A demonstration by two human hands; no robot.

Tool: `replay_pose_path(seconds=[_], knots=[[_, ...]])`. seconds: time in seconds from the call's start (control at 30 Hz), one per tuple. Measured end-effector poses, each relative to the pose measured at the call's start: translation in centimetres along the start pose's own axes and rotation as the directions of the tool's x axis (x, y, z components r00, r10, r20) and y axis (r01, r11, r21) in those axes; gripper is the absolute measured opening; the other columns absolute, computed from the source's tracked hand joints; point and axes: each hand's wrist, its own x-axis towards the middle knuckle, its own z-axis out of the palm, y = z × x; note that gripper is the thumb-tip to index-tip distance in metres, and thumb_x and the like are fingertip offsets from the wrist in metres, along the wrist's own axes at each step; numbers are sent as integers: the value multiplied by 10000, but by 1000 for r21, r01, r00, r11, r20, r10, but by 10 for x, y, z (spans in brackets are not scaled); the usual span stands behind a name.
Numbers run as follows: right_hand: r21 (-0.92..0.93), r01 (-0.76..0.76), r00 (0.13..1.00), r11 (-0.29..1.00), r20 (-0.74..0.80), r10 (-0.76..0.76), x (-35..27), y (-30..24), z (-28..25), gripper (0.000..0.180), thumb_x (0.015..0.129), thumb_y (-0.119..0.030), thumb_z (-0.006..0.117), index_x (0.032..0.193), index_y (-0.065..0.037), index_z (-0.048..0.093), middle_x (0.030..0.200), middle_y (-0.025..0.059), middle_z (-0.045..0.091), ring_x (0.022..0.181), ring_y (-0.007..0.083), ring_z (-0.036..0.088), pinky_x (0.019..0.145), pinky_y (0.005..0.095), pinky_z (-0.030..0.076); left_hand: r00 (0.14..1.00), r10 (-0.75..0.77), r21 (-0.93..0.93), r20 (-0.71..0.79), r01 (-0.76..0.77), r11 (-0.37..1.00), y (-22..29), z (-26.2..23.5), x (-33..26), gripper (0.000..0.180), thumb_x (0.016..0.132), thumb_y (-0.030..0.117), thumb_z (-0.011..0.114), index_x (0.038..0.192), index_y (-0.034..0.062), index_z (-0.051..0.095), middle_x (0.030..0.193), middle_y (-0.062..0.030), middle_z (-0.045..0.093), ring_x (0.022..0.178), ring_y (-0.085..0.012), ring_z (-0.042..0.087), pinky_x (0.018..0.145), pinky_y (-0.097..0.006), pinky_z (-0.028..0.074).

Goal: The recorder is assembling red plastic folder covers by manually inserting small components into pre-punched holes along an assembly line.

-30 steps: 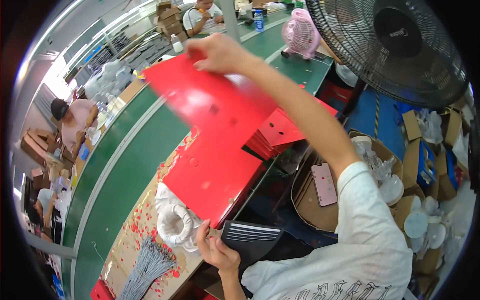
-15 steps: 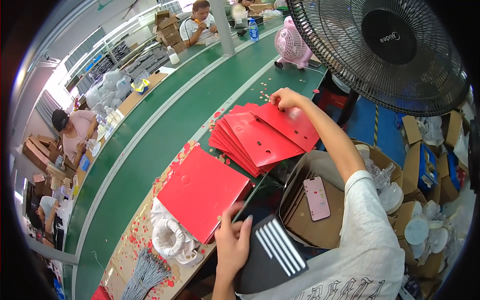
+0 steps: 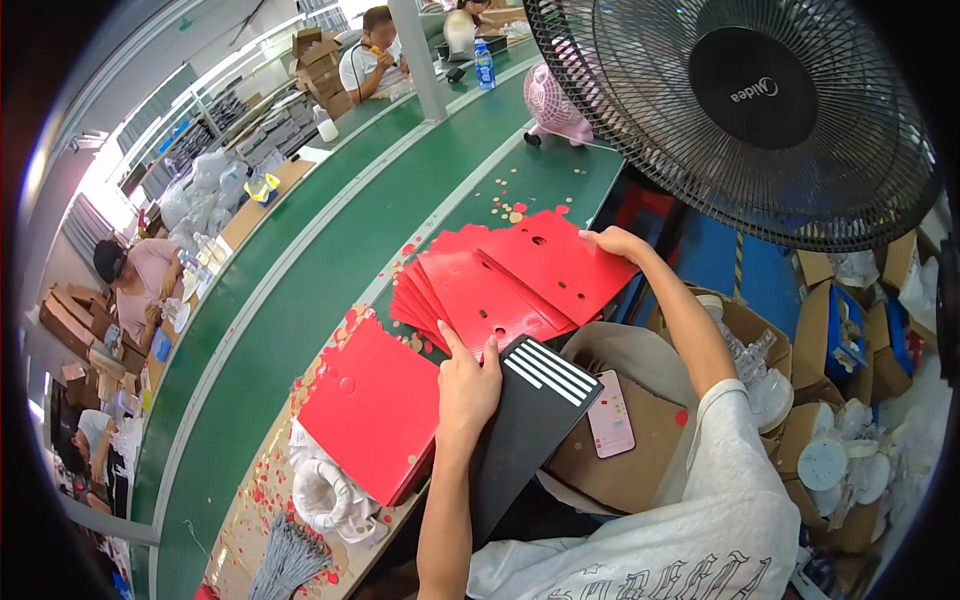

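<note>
Wide green worktop [image 3: 300, 320] beyond red sheets [image 3: 565, 265]

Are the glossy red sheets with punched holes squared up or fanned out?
Fanned out: the glossy red sheets with punched holes overlap with staggered edges; the right hand is at the top one's edge.

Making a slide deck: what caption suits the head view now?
Right hand at a fanned pile of red sheets, left hand nearby, a neat red stack alongside.
</note>
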Motion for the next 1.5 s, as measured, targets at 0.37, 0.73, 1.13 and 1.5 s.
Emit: replay_pose_path(seconds=[0.37,0.73,1.13,1.5], knots=[[-124,108,962,986,-236,-135,-39,-51,60,672,953,-592,547,957,56,724,992,331,697,1015,454,683,888,481,539,997,-69,32,-34,70,997,-3,5,-5,837,1035,416,475,1509,-179,125,729,-338,645,763,-499,672,771,-531,536],[-390,43,996,920,-52,-68,-58,-121,102,1037,833,-871,412,1338,16,597,1363,296,578,1283,446,556,1065,511,450,962,-199,-104,-185,182,978,-27,-22,-23,1011,964,646,501,1559,-85,134,787,-378,650,833,-532,674,763,-559,529],[-346,-67,958,936,240,157,36,-101,75,1097,718,-887,587,1515,-142,466,1426,140,556,1231,308,563,955,529,485,969,-231,-282,91,248,927,-28,16,23,1070,953,518,568,1506,-199,-2,1058,-338,667,1016,-439,675,926,-475,544],[334,-215,740,918,669,-70,42,-80,8,485,943,-341,701,1330,-69,597,1254,81,684,1176,266,632,1053,459,482,981,-165,-316,102,189,930,-32,22,31,953,963,389,512,1490,-222,4,1055,-331,679,1003,-448,674,937,-477,537]])
